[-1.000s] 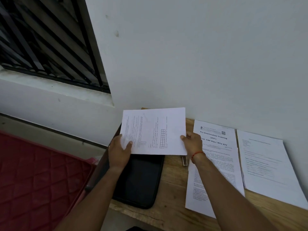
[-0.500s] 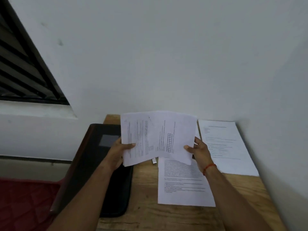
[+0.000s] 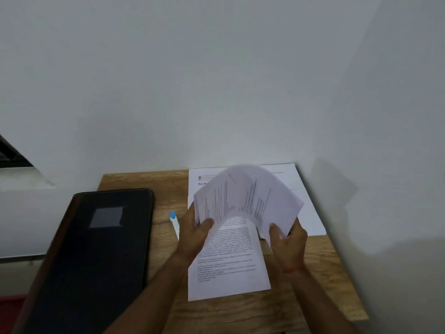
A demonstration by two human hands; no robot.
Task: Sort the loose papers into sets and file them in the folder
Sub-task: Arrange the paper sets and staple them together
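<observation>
A printed sheet of paper (image 3: pixel 245 196) arches upward between both hands above the table. My left hand (image 3: pixel 195 235) pinches its left edge with the thumb on top. My right hand (image 3: pixel 289 239) grips its right edge. Under it lies a stack of printed papers (image 3: pixel 228 263) flat on the wooden table (image 3: pixel 320 285). A second stack of papers (image 3: pixel 310 213) lies behind, near the wall, partly hidden by the held sheet. The black folder (image 3: pixel 96 256) lies closed at the left, overhanging the table's left edge.
A white pen with a blue cap (image 3: pixel 174 222) lies between the folder and the papers. White walls (image 3: pixel 216 80) close off the back and right of the table. A red surface (image 3: pixel 9 307) shows at the lower left.
The held sheet has moved right, from above the folder to above the paper stack, and has bent into an arch. The view has swung right, so the window is nearly out of sight.
</observation>
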